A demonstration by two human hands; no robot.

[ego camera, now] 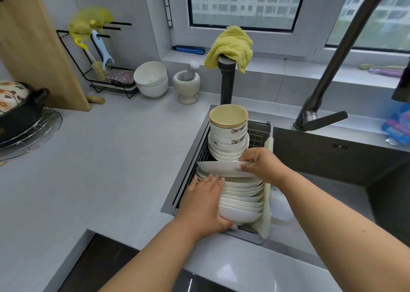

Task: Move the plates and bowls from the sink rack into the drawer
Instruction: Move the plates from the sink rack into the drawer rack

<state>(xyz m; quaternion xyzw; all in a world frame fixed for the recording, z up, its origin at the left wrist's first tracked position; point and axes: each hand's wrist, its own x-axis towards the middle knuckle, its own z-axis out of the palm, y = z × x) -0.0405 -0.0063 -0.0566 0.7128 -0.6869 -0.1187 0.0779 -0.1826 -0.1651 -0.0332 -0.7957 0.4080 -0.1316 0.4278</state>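
clay pot cut off left

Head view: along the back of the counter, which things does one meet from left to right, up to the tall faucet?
Wooden cutting board → black wire rack → white bowls → stone mortar with pestle → yellow cloth → tall faucet.
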